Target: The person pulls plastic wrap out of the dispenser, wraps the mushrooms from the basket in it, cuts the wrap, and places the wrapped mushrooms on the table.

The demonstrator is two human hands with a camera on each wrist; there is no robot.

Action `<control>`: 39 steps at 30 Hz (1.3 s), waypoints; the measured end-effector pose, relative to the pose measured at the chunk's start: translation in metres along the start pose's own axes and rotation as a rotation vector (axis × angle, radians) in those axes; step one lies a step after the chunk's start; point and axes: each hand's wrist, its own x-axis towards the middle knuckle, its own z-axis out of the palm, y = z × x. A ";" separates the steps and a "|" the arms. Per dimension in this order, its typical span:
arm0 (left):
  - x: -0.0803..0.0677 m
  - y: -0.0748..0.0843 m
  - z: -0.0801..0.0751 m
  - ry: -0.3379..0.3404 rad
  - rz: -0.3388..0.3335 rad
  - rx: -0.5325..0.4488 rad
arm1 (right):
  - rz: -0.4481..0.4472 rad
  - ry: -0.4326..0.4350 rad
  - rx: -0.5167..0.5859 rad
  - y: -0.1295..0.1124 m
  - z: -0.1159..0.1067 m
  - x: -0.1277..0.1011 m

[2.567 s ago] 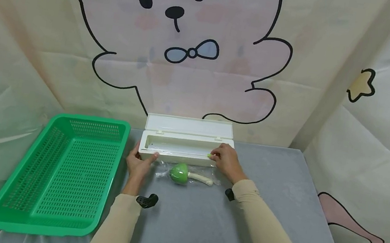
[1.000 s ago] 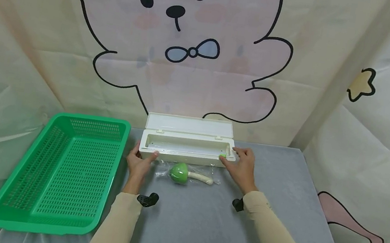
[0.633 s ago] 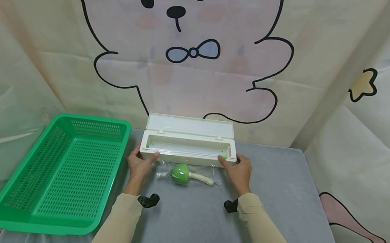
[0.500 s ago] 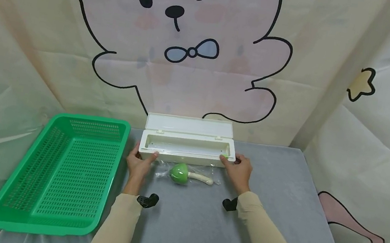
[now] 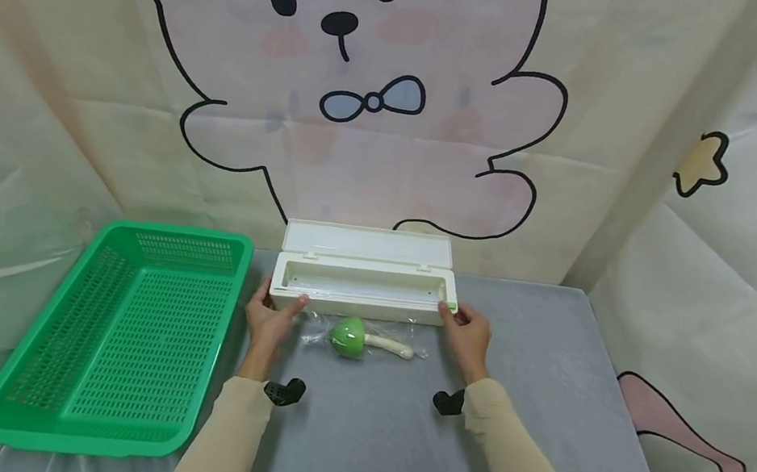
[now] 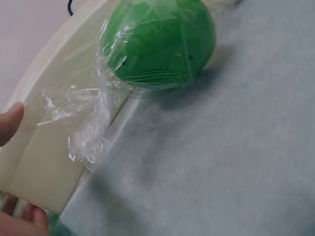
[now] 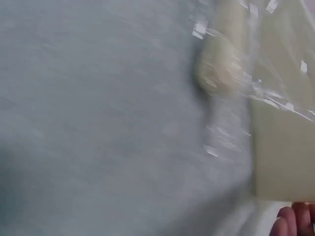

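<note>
Left hand point(image 5: 270, 319) gripped the left end of the open white dispenser box point(image 5: 361, 289), right hand point(image 5: 468, 338) pinched its green slider point(image 5: 450, 305) at the right end. Wrapped green toy point(image 5: 350, 336) lay just in front of the box, green basket point(image 5: 114, 335) sat left.

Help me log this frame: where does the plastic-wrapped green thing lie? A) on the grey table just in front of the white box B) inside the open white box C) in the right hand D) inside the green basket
A: the wrapped green thing lies on the grey table just in front of the white box, between the left hand and right hand, which touch the box ends.
</note>
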 end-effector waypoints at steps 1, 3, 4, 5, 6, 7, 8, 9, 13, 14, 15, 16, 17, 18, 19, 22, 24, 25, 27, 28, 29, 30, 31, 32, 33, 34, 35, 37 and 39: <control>-0.001 0.000 0.000 0.003 -0.002 0.017 | 0.018 -0.001 0.001 0.003 0.002 -0.003; -0.004 0.000 -0.001 0.010 -0.017 0.050 | 0.068 -0.019 0.000 0.009 0.004 -0.010; -0.007 0.000 -0.001 0.018 -0.031 0.069 | 0.094 -0.036 0.008 0.010 0.005 -0.015; -0.009 0.001 -0.001 0.027 -0.047 0.087 | 0.111 -0.059 0.009 0.012 0.006 -0.018; -0.012 0.001 -0.001 0.038 -0.061 0.103 | 0.123 -0.088 0.016 0.013 0.007 -0.022; -0.015 0.001 -0.001 0.049 -0.075 0.113 | 0.127 -0.126 0.019 0.014 0.007 -0.025; -0.017 0.001 -0.001 0.060 -0.091 0.114 | 0.116 -0.178 0.015 0.014 0.007 -0.028; -0.020 0.001 -0.001 0.072 -0.101 0.114 | 0.099 -0.236 0.011 0.014 0.007 -0.030; -0.028 0.001 0.000 0.019 -0.149 0.120 | -0.045 -0.454 -0.047 0.014 0.008 -0.033; -0.030 0.001 0.000 -0.028 -0.160 0.133 | -0.084 -0.488 -0.064 0.014 0.009 -0.032; -0.031 0.001 -0.001 -0.084 -0.173 0.150 | -0.113 -0.510 -0.084 0.013 0.010 -0.032; -0.032 0.001 -0.001 -0.147 -0.183 0.168 | -0.140 -0.522 -0.102 0.013 0.011 -0.031; -0.033 0.001 -0.001 -0.211 -0.189 0.181 | -0.164 -0.528 -0.117 0.013 0.012 -0.031; -0.033 0.001 -0.001 -0.269 -0.192 0.188 | -0.180 -0.530 -0.134 0.013 0.013 -0.031; -0.034 0.000 -0.001 -0.317 -0.189 0.205 | -0.191 -0.532 -0.142 0.012 0.013 -0.031; -0.035 -0.001 -0.002 -0.409 -0.197 0.215 | -0.211 -0.536 -0.158 0.010 0.016 -0.032; -0.035 -0.001 -0.002 -0.467 -0.213 0.180 | -0.196 -0.539 -0.151 0.008 0.017 -0.034; -0.035 -0.002 -0.002 -0.496 -0.220 0.155 | -0.186 -0.540 -0.141 0.007 0.017 -0.034; -0.035 -0.002 -0.001 -0.557 -0.232 0.091 | -0.170 -0.541 -0.117 0.007 0.017 -0.035; -0.035 -0.003 -0.001 -0.584 -0.237 0.065 | -0.163 -0.540 -0.104 0.007 0.017 -0.035; -0.034 -0.003 -0.001 -0.607 -0.237 0.044 | -0.160 -0.542 -0.092 0.007 0.017 -0.035; -0.034 -0.003 -0.001 -0.626 -0.230 0.033 | -0.158 -0.541 -0.080 0.008 0.016 -0.034; -0.034 -0.003 -0.002 -0.644 -0.222 0.028 | -0.156 -0.541 -0.073 0.009 0.016 -0.034; -0.034 -0.003 -0.003 -0.662 -0.212 0.030 | -0.162 -0.544 -0.063 0.010 0.015 -0.033; -0.034 -0.003 -0.004 -0.683 -0.204 0.025 | -0.158 -0.546 -0.048 0.011 0.013 -0.032; -0.034 -0.002 -0.005 -0.710 -0.188 0.023 | -0.156 -0.547 -0.035 0.013 0.012 -0.031; -0.033 -0.002 -0.007 -0.739 -0.171 0.012 | -0.149 -0.550 -0.015 0.013 0.010 -0.030; -0.033 -0.001 -0.010 -0.792 -0.149 -0.037 | -0.150 -0.561 0.027 0.015 0.006 -0.028; -0.032 0.000 -0.013 -0.843 -0.131 -0.105 | -0.150 -0.580 0.074 0.015 0.002 -0.027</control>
